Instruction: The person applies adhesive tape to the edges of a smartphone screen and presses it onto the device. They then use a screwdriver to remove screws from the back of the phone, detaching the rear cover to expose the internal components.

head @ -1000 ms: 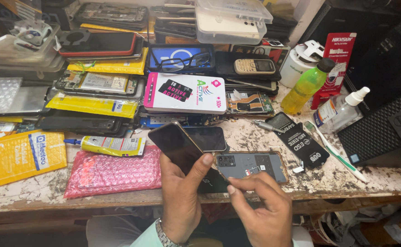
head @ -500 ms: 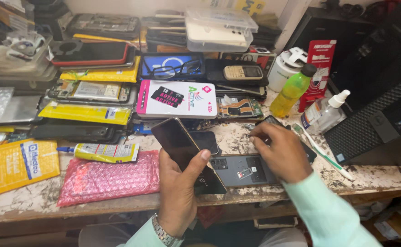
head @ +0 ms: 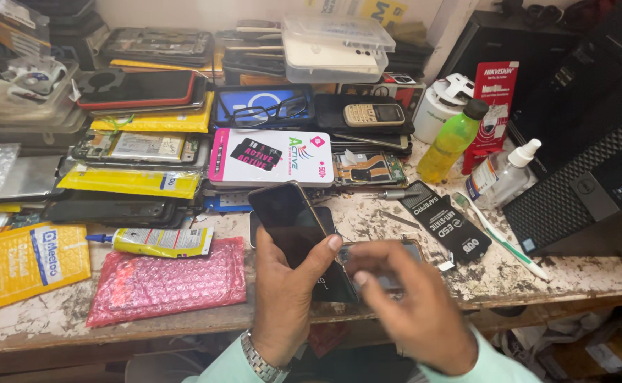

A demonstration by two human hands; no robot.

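Black glass: a dark phone (head: 298, 230) is held tilted above the worn surface (head: 538, 273), gripped by the left hand (head: 286, 294) with fingers curled behind and the thumb (head: 323, 250) pressed on its right edge. The right hand (head: 414, 308), blurred, hovers just right of the phone, fingers loosely bent; whether they pinch anything cannot be told. Left of the phone lies a pink bubble-wrap bag (head: 169, 284); right of it, a black anti-static strip (head: 447, 223). Bare surface shows near the front edge.
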